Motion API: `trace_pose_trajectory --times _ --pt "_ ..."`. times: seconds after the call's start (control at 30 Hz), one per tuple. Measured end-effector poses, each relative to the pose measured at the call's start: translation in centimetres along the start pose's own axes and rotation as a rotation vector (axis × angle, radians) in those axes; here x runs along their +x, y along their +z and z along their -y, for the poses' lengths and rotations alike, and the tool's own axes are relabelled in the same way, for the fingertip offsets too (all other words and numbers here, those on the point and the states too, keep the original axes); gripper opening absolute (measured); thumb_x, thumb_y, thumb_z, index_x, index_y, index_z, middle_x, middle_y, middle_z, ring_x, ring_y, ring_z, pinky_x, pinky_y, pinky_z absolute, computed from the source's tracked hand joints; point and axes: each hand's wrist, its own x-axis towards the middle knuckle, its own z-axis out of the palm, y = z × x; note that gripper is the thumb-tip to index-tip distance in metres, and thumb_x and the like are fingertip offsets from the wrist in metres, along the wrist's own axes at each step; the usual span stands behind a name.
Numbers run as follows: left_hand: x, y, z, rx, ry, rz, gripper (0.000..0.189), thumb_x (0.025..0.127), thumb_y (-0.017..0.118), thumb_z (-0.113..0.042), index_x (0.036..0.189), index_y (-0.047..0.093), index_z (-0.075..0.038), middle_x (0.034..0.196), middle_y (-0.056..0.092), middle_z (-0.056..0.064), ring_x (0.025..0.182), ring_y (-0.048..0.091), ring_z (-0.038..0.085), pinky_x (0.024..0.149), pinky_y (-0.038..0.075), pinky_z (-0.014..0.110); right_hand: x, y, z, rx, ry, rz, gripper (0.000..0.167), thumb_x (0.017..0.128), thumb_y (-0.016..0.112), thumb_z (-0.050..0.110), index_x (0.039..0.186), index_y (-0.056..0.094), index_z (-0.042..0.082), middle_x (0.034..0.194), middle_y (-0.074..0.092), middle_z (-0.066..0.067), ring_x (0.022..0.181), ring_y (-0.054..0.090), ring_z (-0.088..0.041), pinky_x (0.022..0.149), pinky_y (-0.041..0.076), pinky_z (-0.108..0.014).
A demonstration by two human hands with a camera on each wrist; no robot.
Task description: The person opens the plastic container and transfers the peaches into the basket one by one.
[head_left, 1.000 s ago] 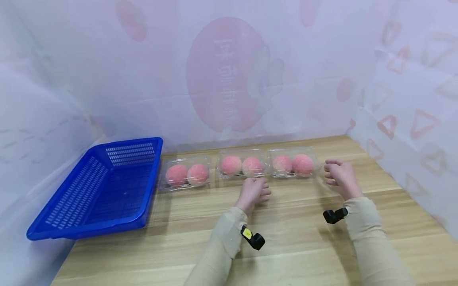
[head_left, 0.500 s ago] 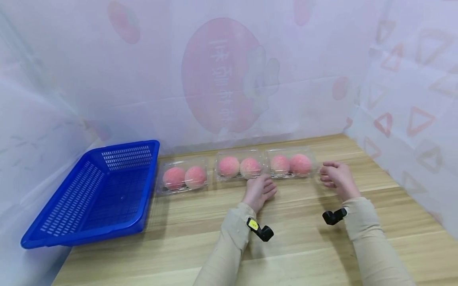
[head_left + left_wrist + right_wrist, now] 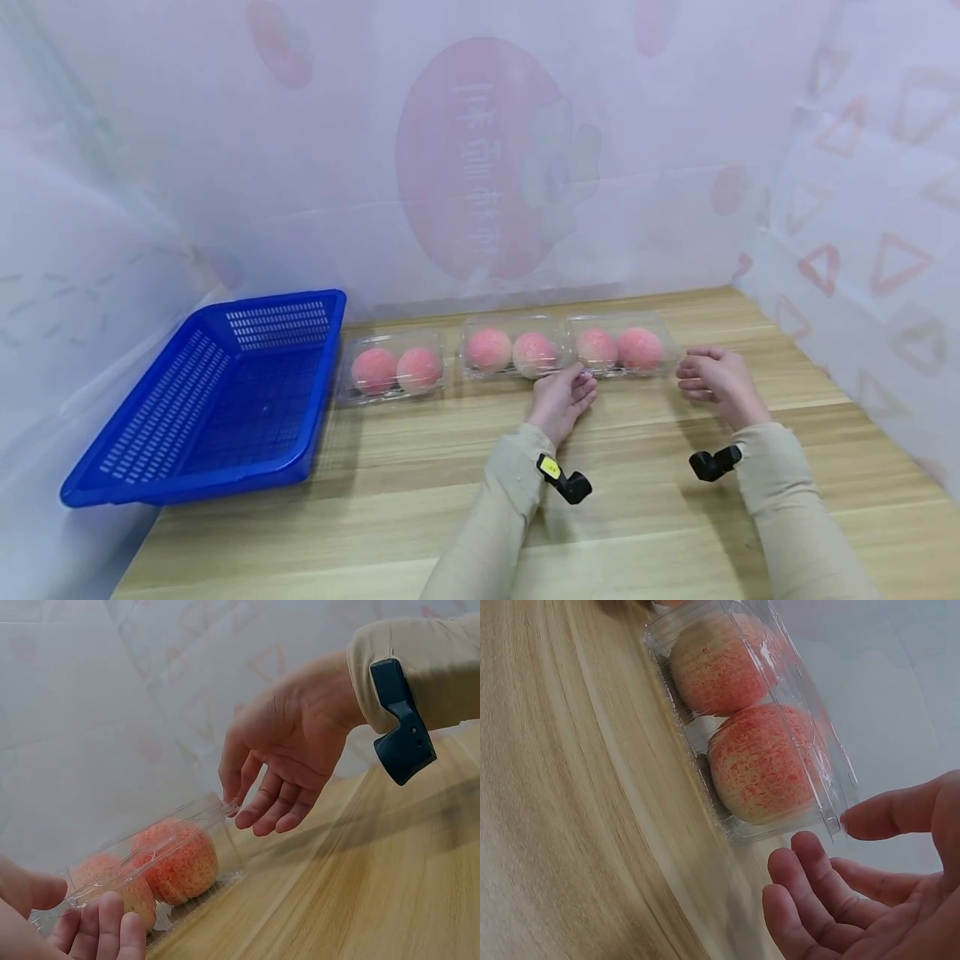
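A clear plastic clamshell box (image 3: 618, 321) with two pink peaches (image 3: 640, 348) lies at the right of a row on the table. My left hand (image 3: 561, 402) is at its left end, in front of the gap beside the middle box; in the left wrist view its thumb and loosely bent fingers (image 3: 109, 922) spread around that end. At the opposite end is my right hand (image 3: 723, 385), fingers relaxed and apart. The right wrist view has its thumb tip (image 3: 859, 823) right at the box's rim, other fingers (image 3: 810, 862) just off the corner.
Two similar boxes of peaches, the middle box (image 3: 517, 323) and the left box (image 3: 393, 340), share the row. A blue plastic basket (image 3: 318, 392) stands at the far left. Printed white sheeting (image 3: 645, 233) closes off the back and sides of the wooden table (image 3: 390, 517).
My left hand has shifted right, from in front of the middle box to the left end of the right box, its palm turning toward that box. My right hand has stayed almost in place.
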Motion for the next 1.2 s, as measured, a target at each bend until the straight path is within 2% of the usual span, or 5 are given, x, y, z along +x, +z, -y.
trace_pose_trajectory --times 0.2,0.5,0.63,0.77,1.2 --pt "0.2 -0.2 0.2 0.036 0.013 -0.015 0.024 0.093 0.064 -0.007 0.108 0.064 0.012 0.088 0.067 0.013 0.076 0.065 0.016 0.087 0.054 0.039 0.1 0.3 0.0 0.018 0.012 0.007 0.054 0.096 0.052 0.008 0.143 0.035 -0.011 0.080 0.068 0.000 0.075 0.069 -0.014 0.071 0.059 -0.033" --pt "0.7 0.0 0.5 0.089 0.033 -0.024 0.006 0.085 0.062 0.001 0.088 0.067 0.005 0.078 0.065 0.010 0.070 0.064 0.015 0.081 0.056 0.037 0.5 0.6 0.1 0.059 0.036 0.003 0.052 0.096 0.050 0.004 0.143 0.036 -0.013 0.081 0.067 -0.005 0.074 0.069 -0.016 0.071 0.059 -0.033" --pt "0.7 0.0 0.8 0.098 0.035 -0.031 0.005 0.084 0.062 0.002 0.082 0.066 0.002 0.078 0.065 0.011 0.070 0.064 0.015 0.082 0.056 0.038 0.5 0.8 -0.1 0.079 0.042 -0.035 0.040 0.093 0.051 0.003 0.129 0.048 -0.012 0.080 0.067 -0.005 0.074 0.067 -0.016 0.072 0.058 -0.033" --pt "0.7 0.1 1.0 0.097 0.044 -0.035 0.007 0.084 0.061 0.002 0.088 0.067 0.005 0.079 0.065 0.011 0.070 0.064 0.015 0.078 0.057 0.036 0.4 1.2 -0.2 0.138 0.052 -0.099 0.020 0.093 0.055 0.006 0.109 0.055 -0.007 0.075 0.065 -0.001 0.070 0.065 -0.013 0.072 0.058 -0.031" --pt "0.0 0.2 1.2 0.160 0.080 -0.016 0.018 0.086 0.059 0.002 0.100 0.065 0.012 0.078 0.065 0.010 0.069 0.063 0.014 0.079 0.057 0.036 0.3 1.7 -0.6 0.259 0.046 -0.212 0.017 0.091 0.058 0.000 0.106 0.058 -0.008 0.069 0.064 -0.003 0.065 0.066 -0.014 0.068 0.058 -0.029"
